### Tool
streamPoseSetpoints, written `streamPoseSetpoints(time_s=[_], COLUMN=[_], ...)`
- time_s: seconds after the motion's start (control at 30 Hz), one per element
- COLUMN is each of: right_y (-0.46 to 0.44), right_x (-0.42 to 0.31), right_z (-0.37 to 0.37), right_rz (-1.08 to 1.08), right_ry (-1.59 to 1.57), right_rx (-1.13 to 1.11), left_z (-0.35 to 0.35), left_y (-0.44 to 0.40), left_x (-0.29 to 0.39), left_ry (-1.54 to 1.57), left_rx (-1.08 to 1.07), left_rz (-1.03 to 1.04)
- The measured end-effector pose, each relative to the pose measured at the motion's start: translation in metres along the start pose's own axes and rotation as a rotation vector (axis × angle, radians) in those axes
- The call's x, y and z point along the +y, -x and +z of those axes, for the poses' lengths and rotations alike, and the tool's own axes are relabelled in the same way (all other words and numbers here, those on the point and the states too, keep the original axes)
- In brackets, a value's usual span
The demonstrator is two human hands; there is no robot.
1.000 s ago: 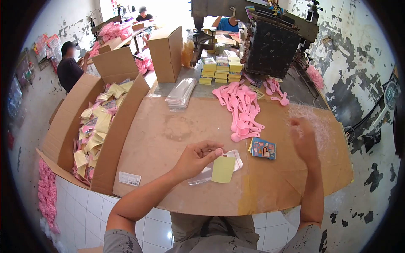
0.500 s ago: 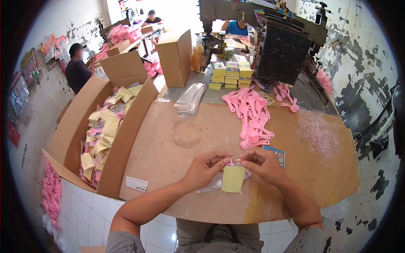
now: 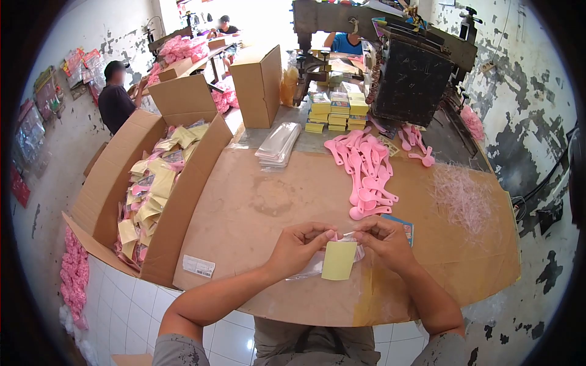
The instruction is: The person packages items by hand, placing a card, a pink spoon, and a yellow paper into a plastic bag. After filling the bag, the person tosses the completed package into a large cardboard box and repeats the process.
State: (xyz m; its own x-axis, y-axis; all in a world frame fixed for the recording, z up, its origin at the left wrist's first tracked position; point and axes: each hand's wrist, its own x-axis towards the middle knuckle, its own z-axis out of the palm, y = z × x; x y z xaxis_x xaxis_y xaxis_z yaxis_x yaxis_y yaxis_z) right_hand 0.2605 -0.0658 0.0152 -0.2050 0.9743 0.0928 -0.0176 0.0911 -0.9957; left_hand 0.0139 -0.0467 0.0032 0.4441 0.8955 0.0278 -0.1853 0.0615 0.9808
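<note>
My left hand point(image 3: 305, 247) pinches the top of a clear plastic bag point(image 3: 308, 268) near the front of the cardboard-covered table. A pale yellow card point(image 3: 339, 261) hangs at that bag, below my fingertips. Fingers closed, my right hand point(image 3: 386, 243) pinches a thin whitish strip point(image 3: 348, 234) at the bag's top edge, a short way from my left fingers. Some pink shows by the left thumb, but what it belongs to is hidden. Just beyond my right hand lies a blue printed card point(image 3: 400, 224), partly covered. Pink plastic spoons point(image 3: 366, 165) are heaped farther back.
At left stands an open carton point(image 3: 189, 177) full of packed bags. Flat clear bags point(image 3: 279, 144) lie behind, near stacked cards point(image 3: 336, 110) and a dark machine point(image 3: 409, 79). Shredded clear strips point(image 3: 462, 195) are piled at right. Other people point(image 3: 117, 100) are in the background.
My right hand has shifted slightly right from the left, and the whitish strip between the fingertips shows longer. My left hand keeps its pinch on the bag.
</note>
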Motion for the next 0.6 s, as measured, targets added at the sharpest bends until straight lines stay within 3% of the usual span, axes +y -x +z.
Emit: streamPoseSetpoints(time_s=[0.6], right_y=[-0.002], right_x=[0.007], right_z=[-0.011], right_rz=[-0.118], right_ry=[0.097], right_rx=[-0.048], left_z=[-0.009], left_y=[-0.002], left_x=[0.001], left_ry=[-0.101], left_rx=[-0.124], left_rz=[0.096])
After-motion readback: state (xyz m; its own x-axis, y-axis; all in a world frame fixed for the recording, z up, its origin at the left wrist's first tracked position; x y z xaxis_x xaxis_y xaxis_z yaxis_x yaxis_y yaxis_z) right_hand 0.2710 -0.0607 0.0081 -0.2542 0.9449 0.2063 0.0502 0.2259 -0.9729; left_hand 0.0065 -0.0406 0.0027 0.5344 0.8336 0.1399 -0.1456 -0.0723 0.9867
